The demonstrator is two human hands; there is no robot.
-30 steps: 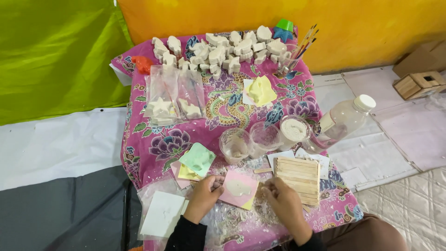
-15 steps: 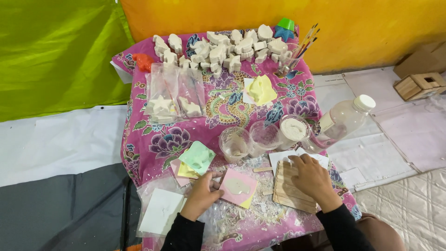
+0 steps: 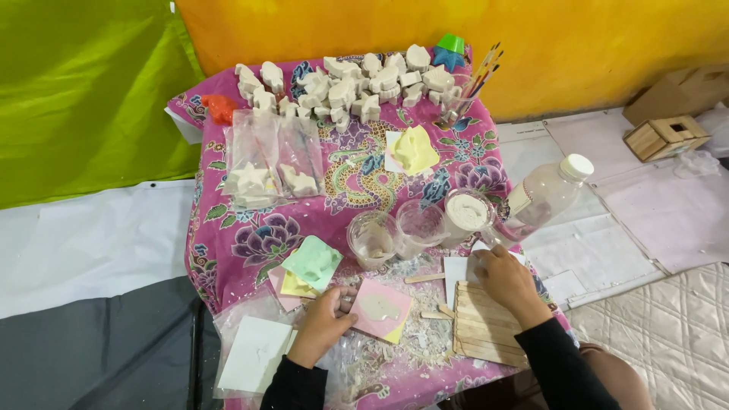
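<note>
Resting nearest the camera, the left hand (image 3: pixel 323 328) curled against the edge of the pink mould (image 3: pixel 380 310) filled with pale plaster, fingers pinching its near corner, while the right hand (image 3: pixel 507 279) lay flat, fingers spread, on the wooden stick mat (image 3: pixel 486 334) just beside it. Holding that mould level and steady by its rim looked the wise way, since the plaster seemed soft and crumbs littered the cloth (image 3: pixel 228 250). Farther off stood the plastic cups (image 3: pixel 395 231), a bottle (image 3: pixel 543 197), and rows of white casts (image 3: pixel 349 87).
</note>
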